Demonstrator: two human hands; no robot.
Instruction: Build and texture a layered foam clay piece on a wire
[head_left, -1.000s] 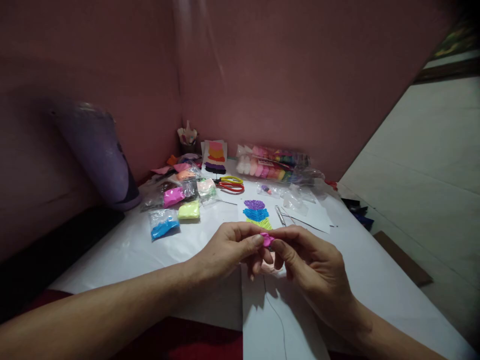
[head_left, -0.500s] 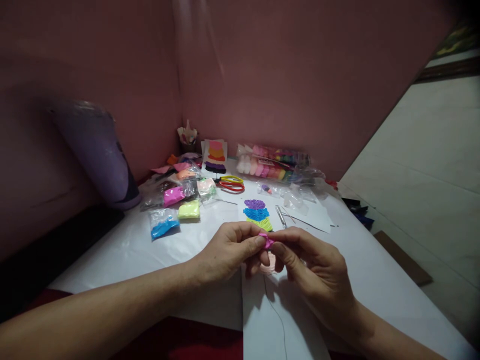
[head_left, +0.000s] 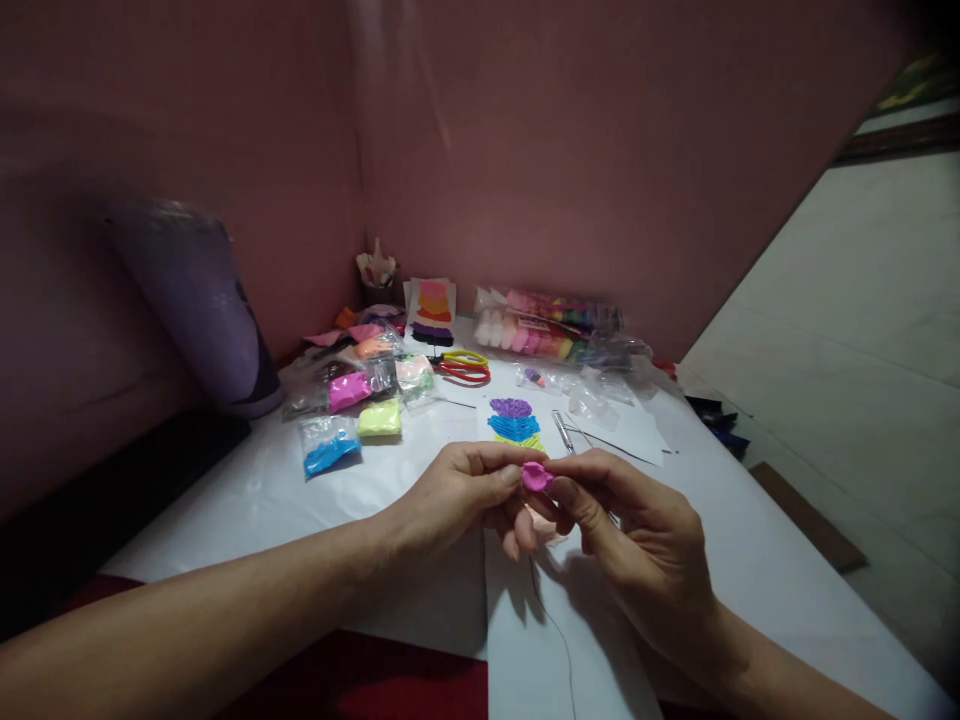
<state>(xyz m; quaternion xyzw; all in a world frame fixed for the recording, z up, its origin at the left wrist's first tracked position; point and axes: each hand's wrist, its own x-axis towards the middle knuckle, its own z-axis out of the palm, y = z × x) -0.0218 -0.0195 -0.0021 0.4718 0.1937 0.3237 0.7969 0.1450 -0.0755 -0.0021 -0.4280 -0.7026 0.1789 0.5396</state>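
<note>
Between both hands, above the white paper [head_left: 525,660], is a small lump of bright pink modelling clay [head_left: 537,477]. My left hand [head_left: 469,500] pinches its left side between thumb and forefinger. On its right side, the thumb and fingertips of my right hand [head_left: 637,530] grip it too. Just beyond lie textured patches of purple clay [head_left: 511,408], blue clay [head_left: 514,429] and yellow-green clay [head_left: 531,442] on the paper. A pale peach patch [head_left: 544,525] shows partly beneath my fingers. Below it, a thin dark line [head_left: 559,635] curves down the paper.
A silver cutter-like tool [head_left: 562,432] lies right of the patches. Red-and-yellow-handled scissors [head_left: 463,366] rest behind. Bagged blue clay [head_left: 331,452], yellow clay [head_left: 380,418] and pink clay [head_left: 349,391] lie left. A large pack of colours [head_left: 547,325] and a purple container [head_left: 202,310] stand farther back.
The pink clay has been turned and pressed, now showing a rounder, wider face. Both hands remain at nearly the same place, with the left fingers spread slightly lower.
</note>
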